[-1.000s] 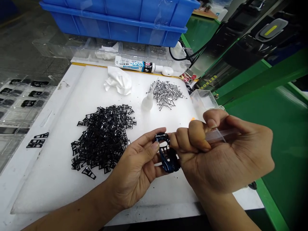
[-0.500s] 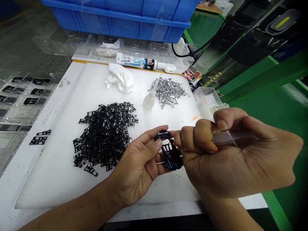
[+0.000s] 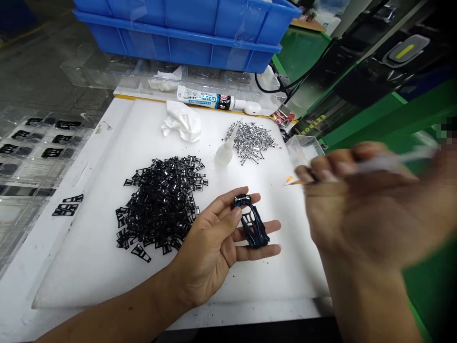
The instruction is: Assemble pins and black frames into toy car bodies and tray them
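My left hand (image 3: 210, 243) pinches a dark blue miniature car body shell (image 3: 254, 229) between thumb and fingers over the board. Its lower fingers stretch out beneath the shell, which shows open window cutouts. To the right, my right hand (image 3: 371, 205) is raised and smeared by motion, apart from the shell. Its fingers are curled around a translucent syringe (image 3: 389, 163); the front end of the syringe is hidden. A small orange needle tip (image 3: 289, 180) lies on the board near the right fingertips. Left of my left hand is a heap of glossy black frame-like parts (image 3: 160, 200).
On the white board (image 3: 96, 267) stand a squeeze bottle (image 3: 224, 153), a crumpled tissue (image 3: 182, 121) and a pile of small silver parts (image 3: 252, 140). Behind them are a glue tube (image 3: 205, 98) and a blue bin (image 3: 185, 43). A clear box (image 3: 303, 147) sits at right.
My right hand has pulled away from the car shell to the right, still around the syringe. My left hand keeps the shell in place, and its lower fingers now show past it. The view has shifted slightly.
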